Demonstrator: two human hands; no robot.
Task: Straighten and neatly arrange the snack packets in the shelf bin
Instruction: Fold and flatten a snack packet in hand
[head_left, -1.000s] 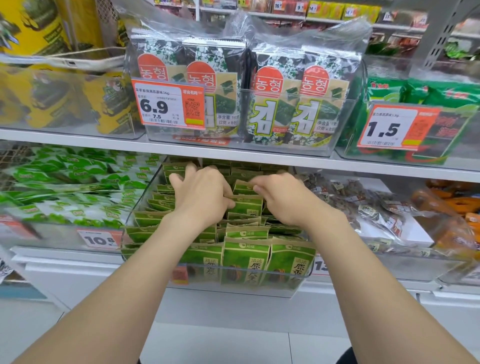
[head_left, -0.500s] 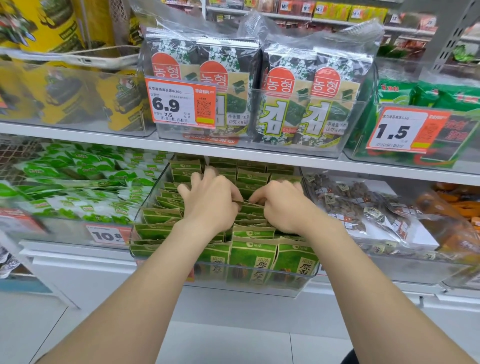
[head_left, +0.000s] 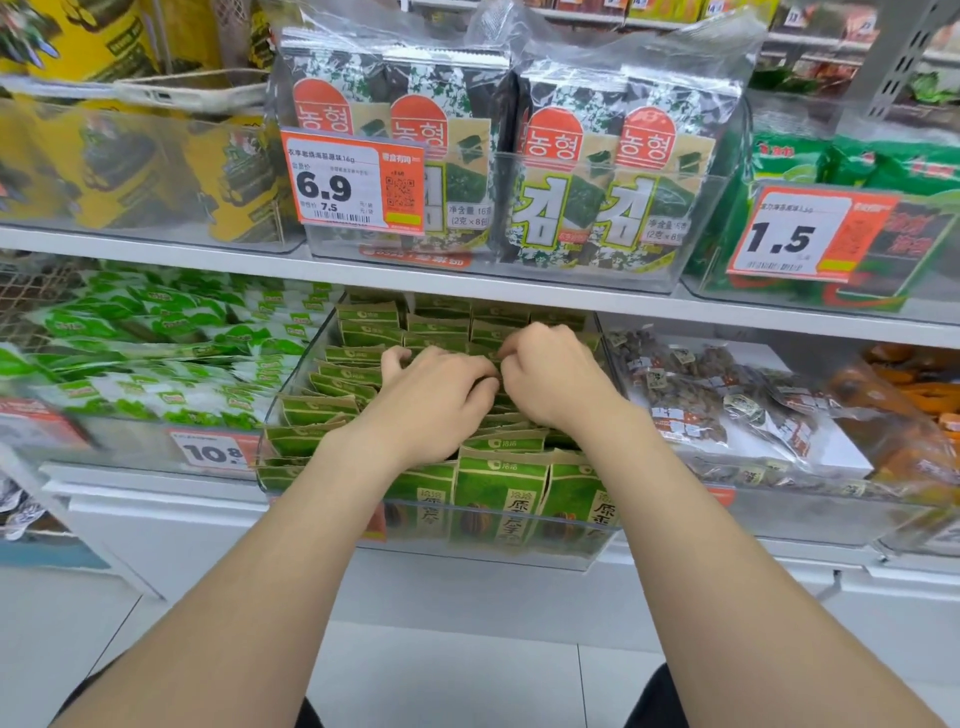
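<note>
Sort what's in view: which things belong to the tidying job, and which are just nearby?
Job: green snack packets, their clear bin, left hand and right hand among the packets.
Nearby only: seaweed packs, 6.9 price tag, brown snack bags, green-and-white packets.

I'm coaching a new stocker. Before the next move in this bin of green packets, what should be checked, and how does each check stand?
1. Both hands inside the clear bin: ok; left hand and right hand rest on the middle rows.
2. Firm hold on a packet: cannot tell; the curled fingers hide their own tips.
3. Front row packets upright, labels out: ok.
4. Left column packets straight: not ok; they lean.
5. Back row packets tidy: cannot tell; partly hidden under the upper shelf.
</note>
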